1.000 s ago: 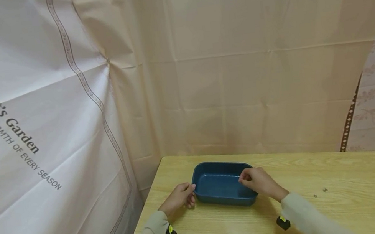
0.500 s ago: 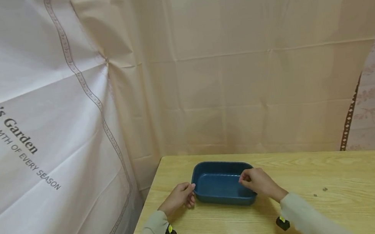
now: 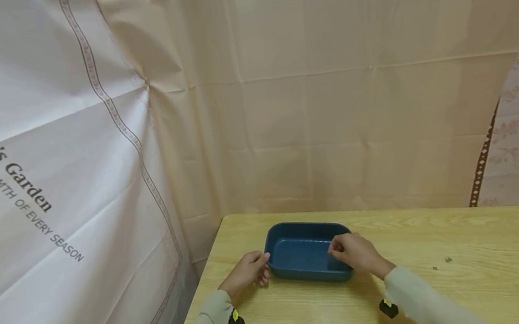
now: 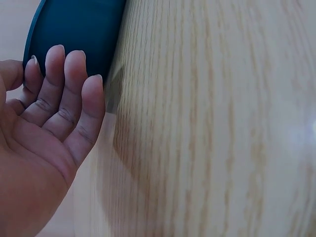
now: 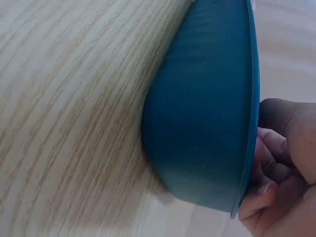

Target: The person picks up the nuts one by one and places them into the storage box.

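Note:
A dark blue rectangular tray (image 3: 299, 256) with a raised rim rests on the wooden table. At its left end, my left hand (image 3: 248, 274) pinches the rim between thumb and index finger. In the left wrist view the other fingers of that hand (image 4: 54, 118) are bent beside the tray's outer wall. My right hand (image 3: 357, 252) reaches over the tray's right end, its fingers curled and thumb and index fingertips together above the inside. From the right wrist view, the hand (image 5: 289, 168) sits behind the rim. Nothing shows between its fingertips, which are partly hidden.
Two tiny metal-looking pieces lie on the table (image 3: 490, 242) to the right: a smaller one (image 3: 435, 268) and a larger one (image 3: 448, 259). A beige cloth (image 3: 329, 95) hangs behind the table, and a white printed cloth (image 3: 74, 178) hangs along the left side.
My right hand has shifted very slightly left over the tray. My left hand and the tray stay in place; the head view has tilted a little.

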Demonstrator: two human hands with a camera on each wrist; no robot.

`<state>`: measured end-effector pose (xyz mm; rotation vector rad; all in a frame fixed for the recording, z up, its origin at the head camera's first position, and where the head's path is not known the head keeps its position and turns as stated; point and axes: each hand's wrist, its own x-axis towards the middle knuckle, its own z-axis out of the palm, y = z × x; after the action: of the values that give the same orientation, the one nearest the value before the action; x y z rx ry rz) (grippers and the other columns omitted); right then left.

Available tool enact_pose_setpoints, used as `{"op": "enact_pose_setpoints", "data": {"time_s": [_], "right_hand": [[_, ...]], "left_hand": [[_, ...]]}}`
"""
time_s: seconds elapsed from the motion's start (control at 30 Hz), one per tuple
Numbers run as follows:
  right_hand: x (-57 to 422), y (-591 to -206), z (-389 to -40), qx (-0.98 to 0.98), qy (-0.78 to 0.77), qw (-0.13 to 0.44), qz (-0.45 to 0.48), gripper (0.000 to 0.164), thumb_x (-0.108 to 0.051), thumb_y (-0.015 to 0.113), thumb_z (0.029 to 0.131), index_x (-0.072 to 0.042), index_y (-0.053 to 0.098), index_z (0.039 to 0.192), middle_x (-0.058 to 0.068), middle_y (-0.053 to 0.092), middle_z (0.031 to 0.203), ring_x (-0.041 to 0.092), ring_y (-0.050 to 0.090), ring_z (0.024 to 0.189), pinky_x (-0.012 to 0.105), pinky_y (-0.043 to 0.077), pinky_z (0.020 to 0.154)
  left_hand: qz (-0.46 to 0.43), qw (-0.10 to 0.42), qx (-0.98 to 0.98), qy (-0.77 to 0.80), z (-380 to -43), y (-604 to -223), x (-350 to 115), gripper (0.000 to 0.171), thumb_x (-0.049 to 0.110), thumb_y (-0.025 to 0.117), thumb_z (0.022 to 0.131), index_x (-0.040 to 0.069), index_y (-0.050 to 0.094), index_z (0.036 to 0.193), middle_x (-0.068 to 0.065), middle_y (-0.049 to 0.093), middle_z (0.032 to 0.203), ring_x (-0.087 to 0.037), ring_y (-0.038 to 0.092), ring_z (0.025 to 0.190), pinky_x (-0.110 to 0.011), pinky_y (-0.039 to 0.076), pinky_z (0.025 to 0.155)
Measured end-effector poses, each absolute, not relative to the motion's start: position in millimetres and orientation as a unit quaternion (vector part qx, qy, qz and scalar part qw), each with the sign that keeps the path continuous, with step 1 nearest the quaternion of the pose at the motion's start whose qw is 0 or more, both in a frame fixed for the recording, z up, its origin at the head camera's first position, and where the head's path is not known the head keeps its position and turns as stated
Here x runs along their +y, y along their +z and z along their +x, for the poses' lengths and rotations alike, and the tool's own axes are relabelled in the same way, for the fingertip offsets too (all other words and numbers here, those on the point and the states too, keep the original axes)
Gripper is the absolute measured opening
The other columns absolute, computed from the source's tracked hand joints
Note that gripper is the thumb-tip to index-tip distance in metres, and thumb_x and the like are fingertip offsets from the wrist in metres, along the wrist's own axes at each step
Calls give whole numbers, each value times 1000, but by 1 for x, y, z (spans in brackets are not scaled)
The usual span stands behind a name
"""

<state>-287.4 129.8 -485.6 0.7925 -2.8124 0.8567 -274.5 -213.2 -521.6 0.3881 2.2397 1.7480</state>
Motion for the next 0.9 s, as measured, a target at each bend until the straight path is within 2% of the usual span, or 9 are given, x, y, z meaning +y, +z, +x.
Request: {"op": "enact_pose_setpoints", "data": {"time_s": [0.4, 0.63, 0.9], "right_hand": [[121, -479, -283, -928, 273, 47, 250, 6, -13, 73, 96, -13, 74, 90, -10, 67, 79, 5, 60, 67, 27, 51, 60], [120, -479, -284, -927, 274, 47, 251, 7, -12, 73, 96, -13, 75, 90, -10, 68, 80, 5, 61, 68, 28, 52, 61], [120, -480, -286, -927, 268, 61, 257, 7, -13, 73, 97, -14, 77, 92, -10, 70, 82, 6, 62, 70, 29, 54, 62]], "left_hand": [[148, 139, 766, 609, -272, -520, -215, 44, 35, 46, 112, -7, 57, 103, -7, 63, 79, -17, 62, 64, -28, 55, 61], [145, 146, 763, 613, -273, -519, -214, 44, 34, 47, 112, -7, 56, 101, -7, 62, 78, -16, 61, 65, -28, 53, 60], [135, 131, 773, 606, -275, -522, -212, 43, 35, 48, 111, -3, 59, 96, -6, 62, 77, -16, 59, 65, -29, 53, 59]]}}
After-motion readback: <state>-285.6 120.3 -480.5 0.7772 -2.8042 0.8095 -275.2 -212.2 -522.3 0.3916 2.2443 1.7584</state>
